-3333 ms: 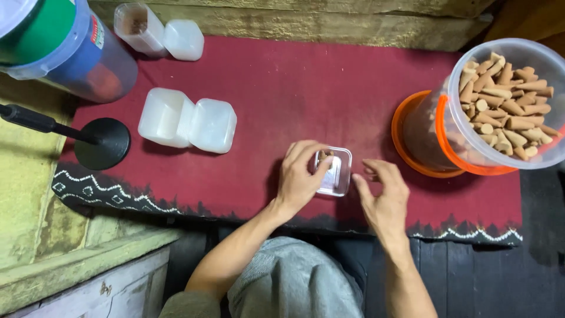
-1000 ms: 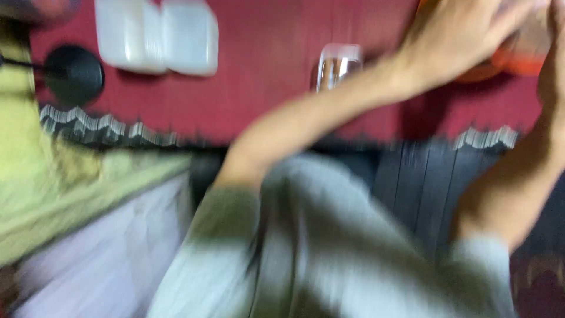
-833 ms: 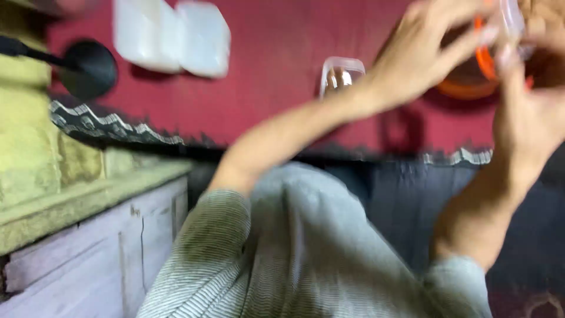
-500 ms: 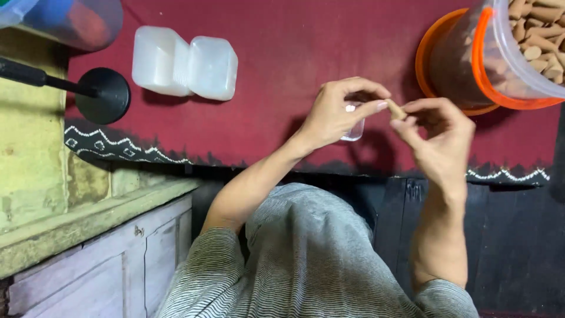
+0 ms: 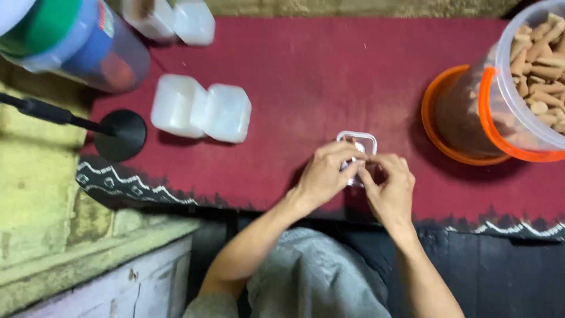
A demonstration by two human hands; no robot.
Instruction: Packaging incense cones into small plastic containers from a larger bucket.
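Both hands — left hand, right hand — meet over the small clear box on the red cloth, fingers pinched together at its near edge (anything held is hidden), the cone tub standing well right.

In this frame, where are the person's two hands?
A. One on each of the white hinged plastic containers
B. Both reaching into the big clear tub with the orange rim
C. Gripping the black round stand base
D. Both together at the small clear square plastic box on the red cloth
D: the left hand and right hand meet over the small clear square plastic box on the red cloth, apart from the tub.
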